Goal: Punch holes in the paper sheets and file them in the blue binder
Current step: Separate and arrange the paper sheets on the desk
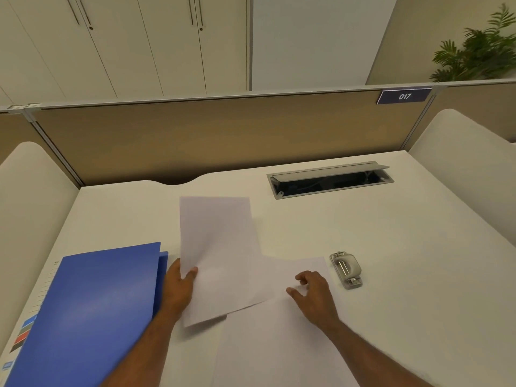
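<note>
Left fingers [192,273] pinching lifted paper sheet [220,255], right fingers [303,277] spread on flat sheet [279,344], blue binder [92,311] leftward

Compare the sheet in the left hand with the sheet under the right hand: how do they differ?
The held sheet is lifted and angled off the desk; the lower sheet lies flat. The left hand pinches the held sheet's edge; the right hand only rests on the lower sheet. The held sheet overlaps the lower sheet. Both look white and blank.
</note>
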`<state>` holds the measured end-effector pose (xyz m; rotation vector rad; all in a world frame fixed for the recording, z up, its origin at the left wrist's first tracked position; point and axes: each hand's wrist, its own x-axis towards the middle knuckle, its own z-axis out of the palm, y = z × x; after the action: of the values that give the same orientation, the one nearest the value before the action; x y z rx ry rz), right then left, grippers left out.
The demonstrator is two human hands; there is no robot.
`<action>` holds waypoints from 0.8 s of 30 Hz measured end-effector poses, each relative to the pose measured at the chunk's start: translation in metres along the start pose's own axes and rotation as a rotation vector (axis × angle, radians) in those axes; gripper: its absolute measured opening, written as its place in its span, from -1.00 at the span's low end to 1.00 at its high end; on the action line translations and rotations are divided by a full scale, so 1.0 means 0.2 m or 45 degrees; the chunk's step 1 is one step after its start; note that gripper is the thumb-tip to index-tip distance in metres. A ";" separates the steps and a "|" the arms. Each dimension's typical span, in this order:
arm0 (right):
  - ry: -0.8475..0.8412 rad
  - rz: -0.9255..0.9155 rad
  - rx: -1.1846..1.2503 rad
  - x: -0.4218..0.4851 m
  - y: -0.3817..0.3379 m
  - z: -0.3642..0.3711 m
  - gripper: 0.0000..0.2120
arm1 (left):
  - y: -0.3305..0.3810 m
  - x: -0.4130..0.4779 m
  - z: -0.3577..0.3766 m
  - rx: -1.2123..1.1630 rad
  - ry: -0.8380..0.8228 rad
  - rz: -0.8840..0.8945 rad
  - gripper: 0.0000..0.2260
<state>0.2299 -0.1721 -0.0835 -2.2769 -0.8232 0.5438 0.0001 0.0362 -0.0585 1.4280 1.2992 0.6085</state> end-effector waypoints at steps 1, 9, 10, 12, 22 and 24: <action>0.018 -0.006 -0.125 -0.01 0.03 -0.02 -0.60 | 0.01 0.01 -0.02 -0.024 0.009 0.018 -0.66; 0.050 0.371 -0.368 -0.17 0.08 -0.09 -0.11 | 0.00 -0.02 -0.05 -0.057 0.035 0.030 -0.63; 0.065 0.387 -0.407 -0.18 0.07 -0.07 -0.10 | 0.00 -0.02 -0.04 -0.062 0.032 0.024 -0.64; 0.089 0.407 -0.522 -0.21 0.04 -0.04 -0.08 | -0.02 -0.04 -0.03 -0.063 0.018 0.021 -0.64; 0.008 0.671 -0.415 -0.16 -0.07 0.02 -0.03 | -0.06 -0.04 -0.02 -0.007 0.000 -0.012 -0.63; -0.020 0.707 -0.382 -0.14 -0.07 0.03 -0.06 | -0.07 -0.04 -0.03 0.011 -0.005 -0.026 -0.62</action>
<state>0.2002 -0.1807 -0.0735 -2.7948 -0.2751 0.7186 -0.0126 0.0277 -0.0681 1.4208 1.3132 0.5867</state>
